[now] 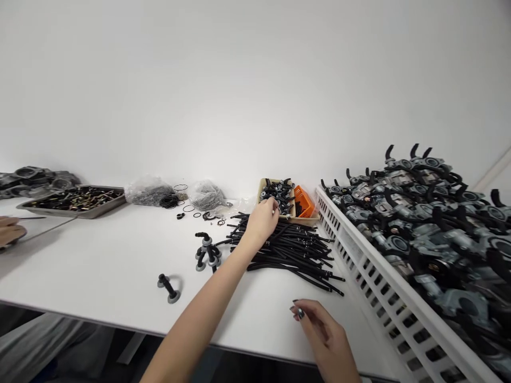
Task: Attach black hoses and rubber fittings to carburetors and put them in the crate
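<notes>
My left hand point(263, 217) reaches across the table to the front of a cream tray point(261, 186) full of small black-and-grey fittings point(282, 191). Its fingers are bent together over the fittings, and what they pinch is hidden. Near the table's front edge, my right hand point(325, 332) is closed, thumb against dark-nailed fingers; whether a small part sits between them I cannot make out. Below the tray lies a spread of thin black rubber hoses point(291, 250). Left of my forearm stand several black elbow pieces with grey collars point(207, 250), and one more collared piece point(170, 290) lies apart.
A white slatted crate point(375, 282) heaped with metal castings point(431, 213) runs along the right. Beside the cream tray is an orange basket point(304, 202). Plastic bags point(205, 196), rings and a metal tray point(91, 210) sit toward the back. Another person's hand point(10, 231) shows far left.
</notes>
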Demonstrator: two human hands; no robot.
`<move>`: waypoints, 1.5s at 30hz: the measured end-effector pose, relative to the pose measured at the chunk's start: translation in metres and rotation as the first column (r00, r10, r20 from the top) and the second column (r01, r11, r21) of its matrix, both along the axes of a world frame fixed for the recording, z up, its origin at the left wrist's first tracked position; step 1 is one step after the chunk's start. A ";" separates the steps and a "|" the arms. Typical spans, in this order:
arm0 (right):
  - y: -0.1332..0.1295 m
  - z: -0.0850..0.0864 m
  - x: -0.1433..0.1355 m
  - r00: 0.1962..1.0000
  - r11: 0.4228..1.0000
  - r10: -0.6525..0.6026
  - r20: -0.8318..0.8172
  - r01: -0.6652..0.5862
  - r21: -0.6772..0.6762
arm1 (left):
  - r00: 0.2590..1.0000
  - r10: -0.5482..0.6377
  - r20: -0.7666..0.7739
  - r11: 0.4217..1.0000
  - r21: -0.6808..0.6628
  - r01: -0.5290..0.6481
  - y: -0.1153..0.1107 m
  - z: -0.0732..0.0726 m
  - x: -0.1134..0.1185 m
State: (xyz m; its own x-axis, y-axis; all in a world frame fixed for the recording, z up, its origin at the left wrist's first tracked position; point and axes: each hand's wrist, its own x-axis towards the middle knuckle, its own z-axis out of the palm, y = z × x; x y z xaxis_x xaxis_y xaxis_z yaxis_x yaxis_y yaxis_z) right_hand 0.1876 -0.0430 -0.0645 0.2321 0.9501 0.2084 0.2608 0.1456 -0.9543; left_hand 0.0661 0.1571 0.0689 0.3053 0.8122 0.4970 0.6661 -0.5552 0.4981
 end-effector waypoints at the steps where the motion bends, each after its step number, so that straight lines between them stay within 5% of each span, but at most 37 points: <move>1: 0.000 0.001 0.000 1.000 1.000 -0.003 0.004 0.003 0.010 | 0.999 0.024 -0.043 1.000 0.004 -0.024 0.015 0.003 0.010; 6: 0.002 0.003 -0.003 0.999 0.998 0.047 -0.016 -0.047 0.040 | 0.966 0.063 -0.250 0.998 0.045 -0.054 0.069 0.006 0.050; 12: 0.005 0.003 -0.010 0.998 0.997 0.005 -0.070 0.000 0.071 | 0.922 0.069 -0.381 0.996 0.081 -0.041 0.098 -0.002 0.064; 17: 0.007 0.004 -0.013 0.997 0.993 -0.025 -0.073 0.033 0.111 | 0.932 0.098 -0.348 0.990 0.134 -0.054 0.107 -0.007 0.062; 21: 0.006 0.006 -0.013 0.998 0.992 -0.031 -0.063 0.039 0.121 | 0.967 0.152 -0.204 0.969 0.225 -0.105 0.102 0.001 0.057; 26: 0.003 0.007 -0.012 0.996 0.995 -0.022 -0.083 0.030 0.091 | 0.996 0.093 0.005 0.939 0.331 -0.090 0.066 0.027 0.057; 31: 0.002 0.006 -0.010 0.993 0.999 -0.035 -0.109 0.038 0.023 | 0.981 -0.191 -0.031 0.908 0.374 0.189 -0.014 0.036 0.062; 35: 0.002 0.006 -0.011 0.948 0.970 -0.226 -0.225 0.240 0.036 | 0.892 -0.407 -0.198 0.852 0.269 0.449 -0.083 0.017 0.038; 38: 0.002 0.006 -0.009 0.939 0.958 -0.272 -0.210 0.285 0.034 | 0.859 -0.428 -0.280 0.877 0.100 0.470 -0.117 -0.008 0.005; 45: 0.001 0.006 0.001 0.995 0.998 0.016 0.101 -0.011 -0.054 | 0.895 -0.416 -0.159 0.909 -0.109 0.403 -0.152 -0.057 -0.044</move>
State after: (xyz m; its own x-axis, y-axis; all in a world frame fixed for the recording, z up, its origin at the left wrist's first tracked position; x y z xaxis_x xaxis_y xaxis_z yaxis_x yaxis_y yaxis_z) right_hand 0.1886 -0.0425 -0.0585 0.1993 0.9634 0.1795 0.3551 0.0997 -0.9295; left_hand 0.0220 0.0054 0.0117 0.6950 0.6278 0.3505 0.4674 -0.7649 0.4433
